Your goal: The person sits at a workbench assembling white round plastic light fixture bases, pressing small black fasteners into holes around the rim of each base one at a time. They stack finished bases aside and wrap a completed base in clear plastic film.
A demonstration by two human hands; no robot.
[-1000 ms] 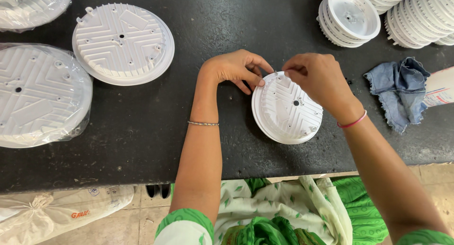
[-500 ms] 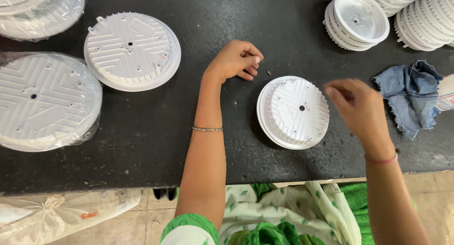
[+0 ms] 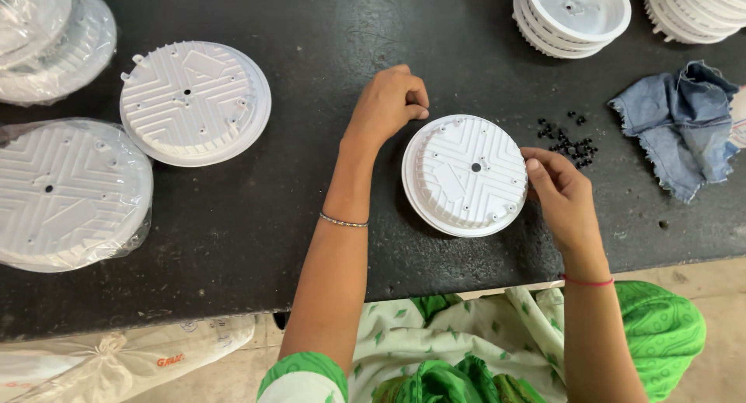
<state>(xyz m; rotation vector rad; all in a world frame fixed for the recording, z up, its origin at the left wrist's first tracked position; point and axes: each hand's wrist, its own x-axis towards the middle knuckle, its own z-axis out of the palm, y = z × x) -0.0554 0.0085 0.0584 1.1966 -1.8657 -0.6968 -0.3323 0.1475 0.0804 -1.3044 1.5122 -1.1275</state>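
Observation:
A round white ribbed plastic disc (image 3: 466, 174) lies flat on the black table (image 3: 326, 240) in front of me. My left hand (image 3: 388, 101) rests curled on the table at the disc's upper left edge, fingers closed, holding nothing that I can see. My right hand (image 3: 561, 193) touches the disc's right rim with its fingertips pinched together; whether something small sits between them I cannot tell. A scatter of small black pieces (image 3: 569, 142) lies just right of the disc, above my right hand.
A larger white ribbed disc (image 3: 194, 101) lies at upper left, with plastic-wrapped discs (image 3: 66, 193) left of it. Stacks of white discs (image 3: 573, 16) stand at the back right. A blue denim rag (image 3: 684, 127) lies at the right edge.
My right hand went out to the right and came back to the disc's right rim. My left hand stayed curled at the disc's upper left. The camera view shifted, revealing the black pieces.

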